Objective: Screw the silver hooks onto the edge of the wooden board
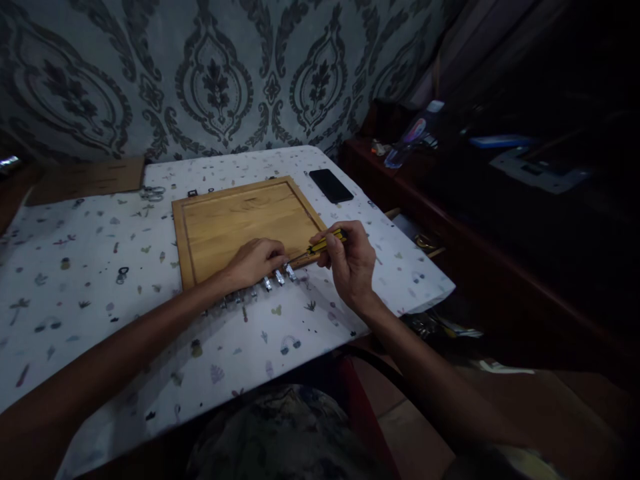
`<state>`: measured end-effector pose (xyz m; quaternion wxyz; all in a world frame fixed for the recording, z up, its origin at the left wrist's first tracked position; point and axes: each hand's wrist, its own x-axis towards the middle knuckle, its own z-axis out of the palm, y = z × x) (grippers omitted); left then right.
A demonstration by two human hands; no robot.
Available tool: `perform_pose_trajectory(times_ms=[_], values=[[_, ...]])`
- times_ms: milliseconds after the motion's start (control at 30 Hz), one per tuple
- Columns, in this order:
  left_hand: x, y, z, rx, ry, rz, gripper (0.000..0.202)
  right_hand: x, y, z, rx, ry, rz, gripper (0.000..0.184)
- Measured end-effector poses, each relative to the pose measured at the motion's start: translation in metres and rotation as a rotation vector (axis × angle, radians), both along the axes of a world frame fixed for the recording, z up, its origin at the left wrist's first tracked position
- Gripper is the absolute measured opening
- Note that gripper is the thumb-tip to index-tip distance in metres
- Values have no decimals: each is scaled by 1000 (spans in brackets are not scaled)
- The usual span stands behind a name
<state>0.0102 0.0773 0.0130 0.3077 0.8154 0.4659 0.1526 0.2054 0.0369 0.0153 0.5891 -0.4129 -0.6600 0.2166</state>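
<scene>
A wooden board (240,220) with a grooved border lies on the patterned white cloth. Along its near edge runs a row of several small shiny metal pieces (279,277), perhaps clips or hinges. My left hand (256,261) rests over that edge with bent fingers pressed together; whatever its fingertips hold is hidden. In my right hand (354,263), closed around its handle, is a yellow and black screwdriver (320,245). The screwdriver's thin shaft points left and reaches the board's edge close to my left fingertips, by the rightmost metal piece (290,271).
A black phone (331,185) lies right of the board. Scissors (153,193) and a brown cardboard piece (90,180) are at the back left. On the dark furniture at right stands a clear bottle (413,137), above an open drawer (423,237). A patterned wall (215,73) closes the back.
</scene>
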Motion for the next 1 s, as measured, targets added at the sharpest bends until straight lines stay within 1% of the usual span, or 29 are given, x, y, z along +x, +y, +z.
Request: perform_pose_trajectory(times_ms=[133,200,300,367,467,600,733,833,1000], values=[[-3,-1,3,16,-27,-6,24,-1,0,1,2,2,-5,19],[-6,-4,6,40,-53,-37,21,-1,0,1,3,10,-1,20],[-14,-13,11,153,-73,-145,20,0,0,1,11,25,7,21],[-20,-21,13,249,-45,-211,22,1,0,0,10,33,8,21],[-26,-31,13,361,-2,-263,30,1,0,-2,7,41,5,20],[-30,-37,6,468,82,-260,33,1,1,-2,10,45,9,19],[-30,-39,-1,529,152,-251,33,1,1,-1,16,31,0,20],[-29,-40,-1,543,179,-251,32,0,1,-1,18,23,-6,21],[-26,-42,1,561,228,-244,35,1,0,-1,5,26,-6,20]])
